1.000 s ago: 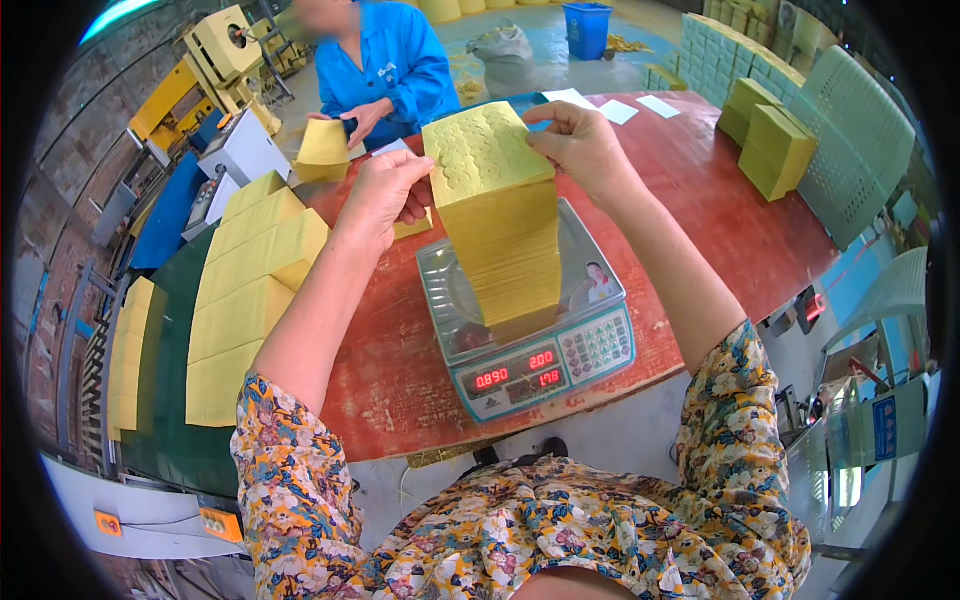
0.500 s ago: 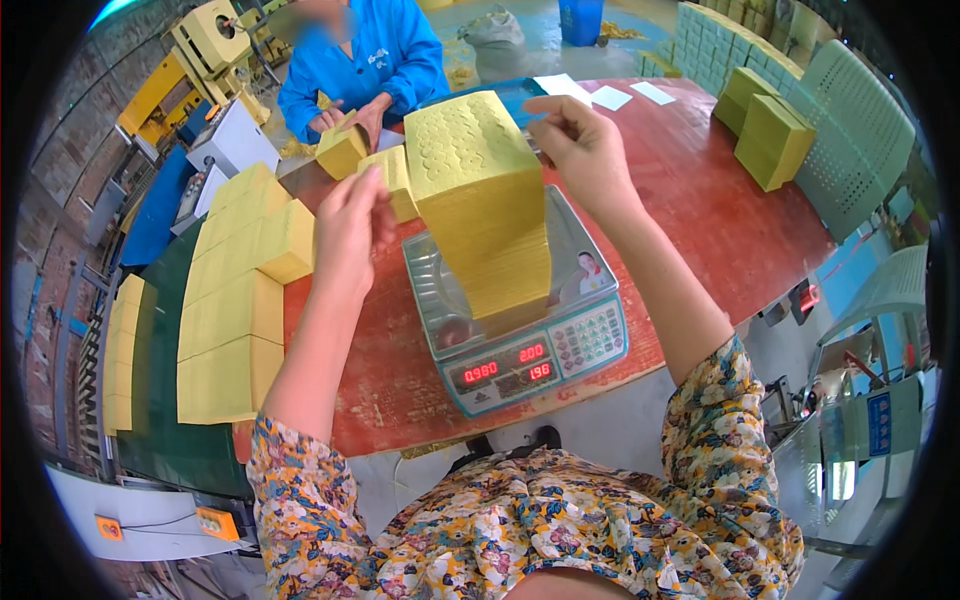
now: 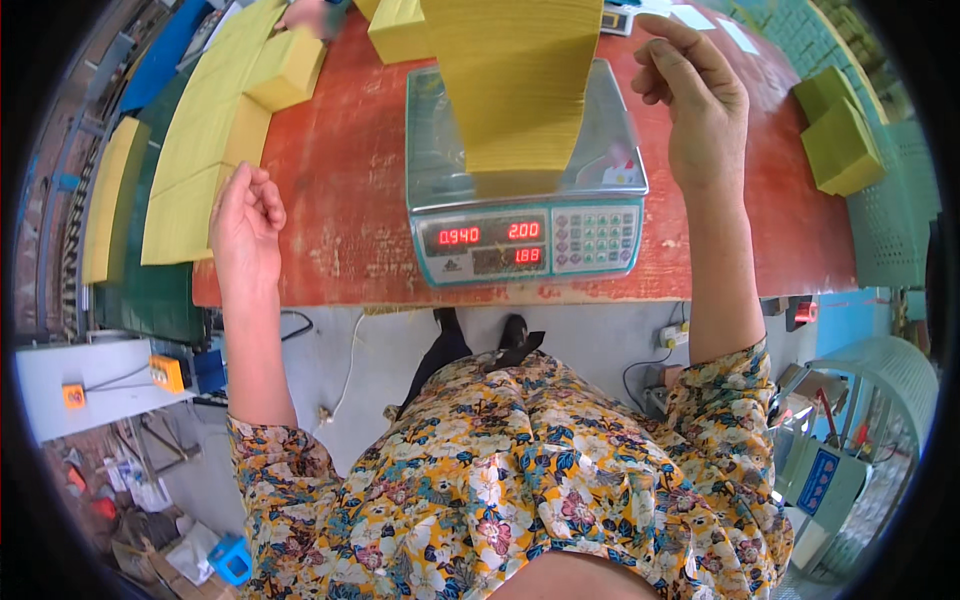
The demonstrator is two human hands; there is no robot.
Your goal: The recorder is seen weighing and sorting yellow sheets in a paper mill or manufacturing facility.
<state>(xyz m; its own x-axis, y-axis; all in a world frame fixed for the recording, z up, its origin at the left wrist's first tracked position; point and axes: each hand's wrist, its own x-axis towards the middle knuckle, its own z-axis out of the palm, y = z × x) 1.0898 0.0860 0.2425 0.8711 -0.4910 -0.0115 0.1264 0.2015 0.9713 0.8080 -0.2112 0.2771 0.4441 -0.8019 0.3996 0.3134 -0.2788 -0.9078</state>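
Observation:
A tall stack of yellow paper [image 3: 515,90] stands on the clear-covered pan of a digital scale [image 3: 530,240]; its top runs out of view. The scale has a teal edge, a lit red display and a keypad. My right hand [image 3: 705,110] hangs in the air to the right of the stack, apart from it, fingers loosely bent and nothing visible in them. On the other side, my left hand [image 3: 248,220] hovers by the table's left edge, near a row of yellow paper blocks [image 3: 190,170]. Its fingers are half curled, with nothing visible in them.
The scale rests on a worn red table [image 3: 330,220]. More yellow blocks [image 3: 845,150] stand at its right end, beside a perforated chair back [image 3: 900,240]. White sheets [image 3: 735,35] lie at the far side. Another person's hand [image 3: 305,15] shows at the top left.
Both hands have moved apart, away from the stack, the left one back toward the table's left edge. The scale's displayed reading has dropped. My view has tilted down toward my body.

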